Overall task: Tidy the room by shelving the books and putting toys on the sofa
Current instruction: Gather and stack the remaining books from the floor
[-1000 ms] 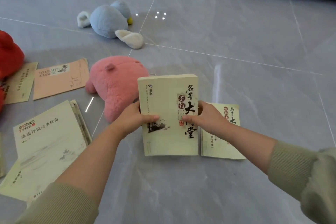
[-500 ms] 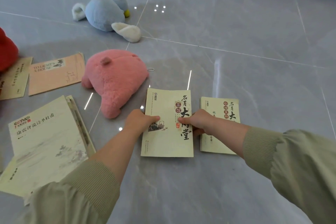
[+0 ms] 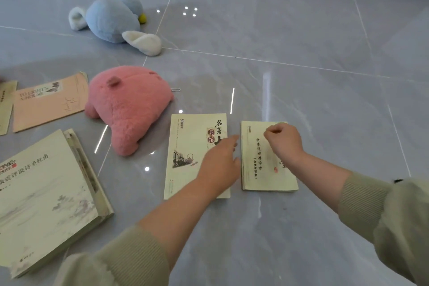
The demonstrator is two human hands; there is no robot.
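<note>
Grey tiled floor (image 3: 301, 30) | near centre, cream left book (image 3: 185, 146) and right book (image 3: 255, 169) lie flat, just apart | left hand (image 3: 220, 162) rests straight-fingered on left book | right hand (image 3: 284, 141) curls atop right book, grip unclear | pink plush (image 3: 130, 104) left, blue plush (image 3: 111, 18) farther.

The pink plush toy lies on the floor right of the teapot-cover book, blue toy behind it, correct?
No, the head view shows the pink plush toy left of the teapot-cover book; the blue plush toy does lie behind it.
</note>
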